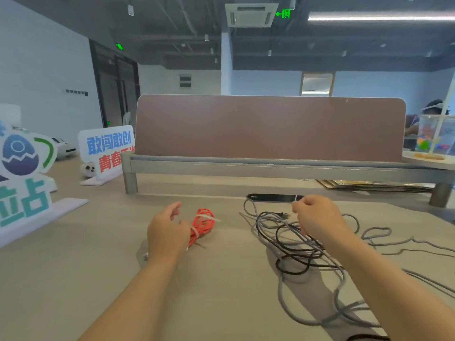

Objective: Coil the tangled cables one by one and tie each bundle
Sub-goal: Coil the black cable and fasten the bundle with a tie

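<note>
Tangled grey cable [344, 313] and black cable [293, 254] beside tied red bundle [202, 226].

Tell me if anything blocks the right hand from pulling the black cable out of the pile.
Yes. The black cable is looped through the grey cable, whose strands cross over it beside the right hand. Nothing else visible blocks it.

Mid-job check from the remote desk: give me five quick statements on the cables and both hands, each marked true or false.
1. The red cable is coiled and tied with white ties. True.
2. The grey cable is already bundled. False: it lies loose across the desk.
3. The black cable is tangled with the grey one. True.
4. The left hand grips the black cable. False: it is open beside the red bundle.
5. The right hand is over the tangle. True.
</note>
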{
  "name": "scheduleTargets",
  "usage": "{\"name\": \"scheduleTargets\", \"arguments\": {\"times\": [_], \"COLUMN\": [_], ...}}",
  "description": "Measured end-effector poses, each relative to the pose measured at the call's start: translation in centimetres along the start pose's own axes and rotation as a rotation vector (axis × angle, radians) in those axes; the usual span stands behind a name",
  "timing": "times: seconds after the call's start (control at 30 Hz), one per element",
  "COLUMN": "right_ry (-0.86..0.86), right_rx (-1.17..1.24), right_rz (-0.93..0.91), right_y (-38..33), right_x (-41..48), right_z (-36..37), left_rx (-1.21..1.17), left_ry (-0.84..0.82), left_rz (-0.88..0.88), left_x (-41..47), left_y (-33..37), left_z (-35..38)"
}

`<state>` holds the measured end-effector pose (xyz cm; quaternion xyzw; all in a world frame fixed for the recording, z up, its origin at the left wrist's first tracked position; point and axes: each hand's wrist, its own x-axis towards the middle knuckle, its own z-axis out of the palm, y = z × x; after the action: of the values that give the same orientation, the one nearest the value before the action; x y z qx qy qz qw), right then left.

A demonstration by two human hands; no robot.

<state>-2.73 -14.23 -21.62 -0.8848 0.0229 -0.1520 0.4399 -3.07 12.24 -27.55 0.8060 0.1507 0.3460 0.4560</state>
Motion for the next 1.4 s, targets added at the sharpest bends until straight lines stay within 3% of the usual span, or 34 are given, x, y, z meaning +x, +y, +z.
{"name": "scheduleTargets", "arguments": {"times": [0.07,0.17,0.27,0.33,0.53,0.63,0.7,0.77,0.87,1.0,1.07,1.13,1.2,1.27,1.3,1.4], "right_ry": [0.001,-0.130,-0.241,-0.226,-0.073,-0.129,-0.236,-0.306,-0.276,-0.270,-0.351,-0.398,-0.365,-0.250,-0.185,-0.059], "right_rx": [0.037,0.007,-0.274,-0.393,-0.105,-0.009,-0.043,-0.096,-0.022,0.123,0.127,0.094,0.072,0.082,0.093,0.080], "right_rz": [-0.039,-0.103,-0.175,-0.186,-0.068,-0.095,-0.199,-0.356,-0.540,-0.423,-0.311,-0.251,-0.263,-0.343,-0.406,-0.563], "right_y": [-0.8,-1.1,0.8,1.6,0.9,-1.2,-3.5,-6.1,-9.2,-10.7,-10.8,-10.6,-10.7,-11.1,-11.5,-12.6], "right_x": [1.2,2.6,2.7,2.3,3.7,4.0,3.4,1.9,-1.1,-3.9,-5.1,-6.0,-6.5,-7.0,-7.2,-8.3], "right_z": [0.8,3.3,6.8,7.5,4.2,1.1,-1.5,-3.8,-6.4,-8.8,-9.7,-10.6,-11.5,-12.2,-12.4,-11.8], "left_rx": [-0.030,0.012,0.040,0.046,0.044,0.024,0.066,0.206,0.311,0.097,0.000,-0.123,-0.234,-0.318,-0.370,-0.386], "left_ry": [0.042,0.047,0.020,-0.024,0.031,0.033,-0.097,-0.346,-0.640,-0.678,-0.637,-0.463,-0.225,-0.162,-0.238,-0.703], "left_rz": [0.083,0.258,0.400,0.431,0.397,0.479,0.602,0.653,0.592,0.379,0.315,0.292,0.262,0.219,0.217,0.243], "left_x": [-0.6,-1.3,-1.8,-1.9,-1.7,-1.4,-1.1,-1.5,-2.6,-3.0,-2.6,-1.7,-0.3,-0.3,-0.6,-3.1], "left_y": [0.5,0.6,0.9,1.1,1.2,3.9,7.6,12.2,17.4,18.9,18.8,18.6,18.0,18.5,18.9,20.6], "left_z": [0.5,1.2,1.9,2.3,2.1,1.2,-0.1,-1.6,-3.4,-4.9,-5.9,-6.9,-7.5,-8.3,-8.6,-9.2]}}
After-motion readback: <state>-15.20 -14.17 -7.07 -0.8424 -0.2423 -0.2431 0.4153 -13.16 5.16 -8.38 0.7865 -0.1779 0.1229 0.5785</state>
